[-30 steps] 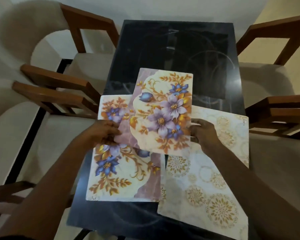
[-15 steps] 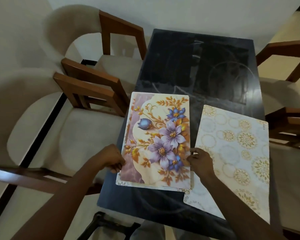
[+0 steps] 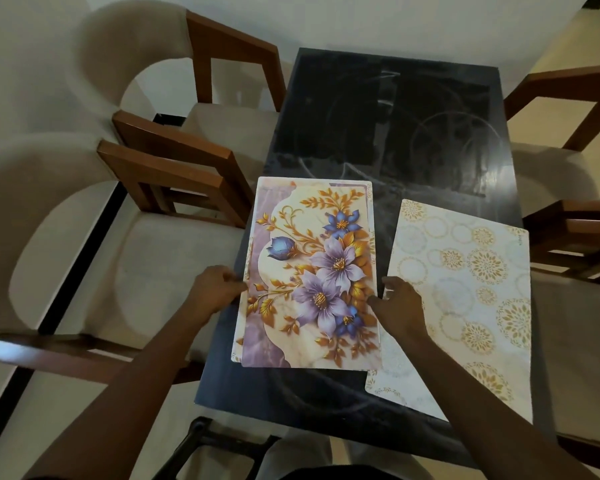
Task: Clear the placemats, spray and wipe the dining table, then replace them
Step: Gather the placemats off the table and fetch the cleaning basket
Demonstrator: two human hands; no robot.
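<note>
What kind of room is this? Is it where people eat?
Most likely a dining room. A long dark table has wooden chairs with cushioned seats on both sides, and a flowered placemat and a gold-patterned placemat lie on it.

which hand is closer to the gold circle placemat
Right. The right hand covers the left edge of the gold circle placemat; the left hand is beyond the floral placemat, at its left edge.

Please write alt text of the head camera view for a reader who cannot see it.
A person's left hand pinches the left edge of a floral placemat on a dark dining table, while the right hand touches its right edge. A gold-patterned placemat lies beside it to the right, and cushioned wooden chairs stand around.
</note>
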